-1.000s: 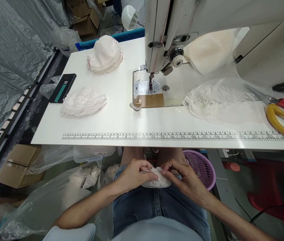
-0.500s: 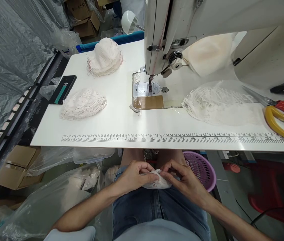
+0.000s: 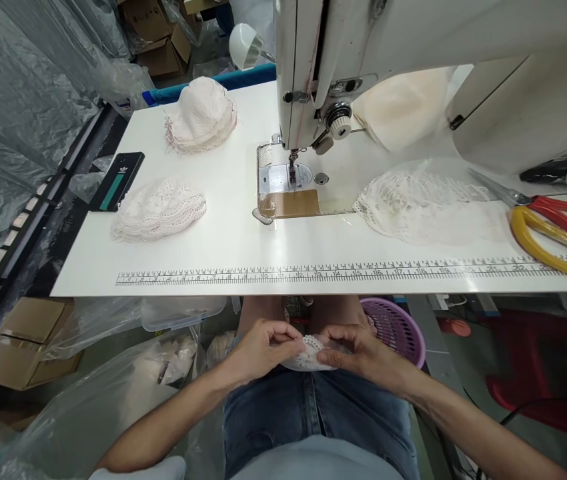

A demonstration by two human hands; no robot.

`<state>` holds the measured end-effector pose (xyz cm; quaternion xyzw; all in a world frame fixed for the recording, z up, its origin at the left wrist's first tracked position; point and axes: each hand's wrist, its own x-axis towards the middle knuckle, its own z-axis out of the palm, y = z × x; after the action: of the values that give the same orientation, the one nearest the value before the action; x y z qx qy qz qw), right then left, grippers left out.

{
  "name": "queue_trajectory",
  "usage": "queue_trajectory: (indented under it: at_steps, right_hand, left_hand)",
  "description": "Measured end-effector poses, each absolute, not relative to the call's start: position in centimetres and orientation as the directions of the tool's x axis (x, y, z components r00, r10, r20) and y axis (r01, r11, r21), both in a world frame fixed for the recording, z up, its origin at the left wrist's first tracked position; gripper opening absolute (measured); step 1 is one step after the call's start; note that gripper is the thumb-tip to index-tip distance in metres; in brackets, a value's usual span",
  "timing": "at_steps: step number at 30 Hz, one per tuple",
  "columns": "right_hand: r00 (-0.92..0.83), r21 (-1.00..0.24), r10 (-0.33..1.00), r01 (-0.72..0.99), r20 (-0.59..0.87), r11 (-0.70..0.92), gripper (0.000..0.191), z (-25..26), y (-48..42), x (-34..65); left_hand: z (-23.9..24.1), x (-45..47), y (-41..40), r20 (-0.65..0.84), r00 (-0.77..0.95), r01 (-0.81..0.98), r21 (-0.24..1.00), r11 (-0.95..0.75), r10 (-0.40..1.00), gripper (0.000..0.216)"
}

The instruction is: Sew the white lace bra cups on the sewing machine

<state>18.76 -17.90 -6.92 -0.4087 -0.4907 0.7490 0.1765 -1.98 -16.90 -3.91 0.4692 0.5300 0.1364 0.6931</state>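
A small piece of white lace sits low in the view over a person's denim-clad lap, pinched at 9 o'clock by the thumb and fingers of the left hand and at 3 by those of the right hand; the hands are near each other but apart. From the lace, a purple basket stands between 2 and 3 o'clock. On the white table, a sewing machine's needle points down at 12, a lace heap lies at 1, scissors at 2, and a cloth stack at 11.
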Motion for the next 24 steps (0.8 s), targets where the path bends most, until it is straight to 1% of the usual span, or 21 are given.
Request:
queue_trajectory:
  at_steps: [4,6,11,17,19,24]
  right_hand:
    - [-0.645,-0.847,0.62,0.082,-0.447,-0.525,0.027,-6.5,-17.9,19.1]
    - [-0.663,-0.839,0.604,0.066,-0.441,-0.541,0.027,-6.4,-17.9,19.2]
    - [-0.651,-0.831,0.604,0.077,-0.46,-0.551,0.027,-6.4,-18.0,19.7]
    - [-0.637,-0.834,0.615,0.082,-0.464,-0.545,0.024,-5.8,-17.8,20.0]
    - [-0.642,-0.839,0.615,0.082,-0.457,-0.538,0.023,-5.6,-17.9,19.9]
    - [-0.635,-0.831,0.615,0.077,-0.467,-0.551,0.025,-5.6,-18.0,19.6]
  left_hand:
    - [-4.5,-2.1,-16.9,-0.684,0.409,0.187,0.71,0.679,0.604,0.025]
    - [-4.7,-2.2,-16.9,-0.704,0.405,0.152,0.681,0.716,0.583,0.027]
    - [-4.4,-2.4,-16.6,-0.681,0.424,0.135,0.7,0.702,0.597,0.028]
    - [-3.6,-2.9,-16.1,-0.595,0.469,0.072,0.762,0.644,0.652,0.031]
    - [-3.7,-3.0,-16.1,-0.586,0.484,0.035,0.755,0.655,0.649,0.033]
    - [-4.3,-3.4,-16.5,-0.598,0.485,-0.105,0.684,0.721,0.638,0.037]
